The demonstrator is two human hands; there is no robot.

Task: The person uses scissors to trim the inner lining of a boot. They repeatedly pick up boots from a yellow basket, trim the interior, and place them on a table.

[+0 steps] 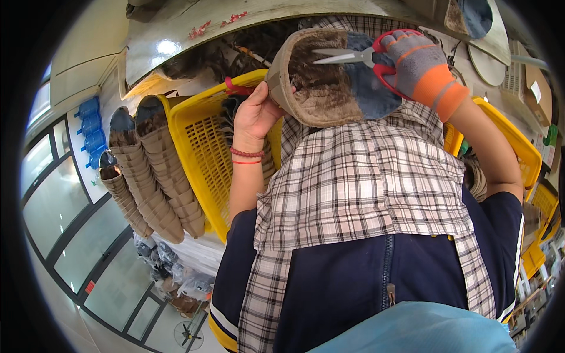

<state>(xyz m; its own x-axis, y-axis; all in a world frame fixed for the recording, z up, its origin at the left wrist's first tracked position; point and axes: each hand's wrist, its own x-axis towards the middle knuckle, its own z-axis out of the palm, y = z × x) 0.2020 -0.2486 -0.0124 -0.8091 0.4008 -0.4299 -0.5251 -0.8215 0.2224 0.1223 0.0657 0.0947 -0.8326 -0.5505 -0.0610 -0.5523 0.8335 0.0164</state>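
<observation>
A fleece-lined shoe upper (312, 88), tan outside with brown pile and a dark blue part inside, lies over my checked apron. My left hand (256, 115) is bare, with beads at the wrist, and grips the upper's left edge; the thumb shows on the outside and the other fingers are mostly hidden. On my right hand (418, 62) is a grey and orange glove. It is closed round the red handles of a pair of scissors (343, 57). The blades point left over the brown pile, their tips slightly apart.
Left of me stands a yellow plastic basket (200, 159) with dark pieces inside. Tall nested stacks of similar uppers (170, 170) lean beside it. Another yellow basket (515, 138) is at my right. A worktable edge (235, 26) runs across the far side.
</observation>
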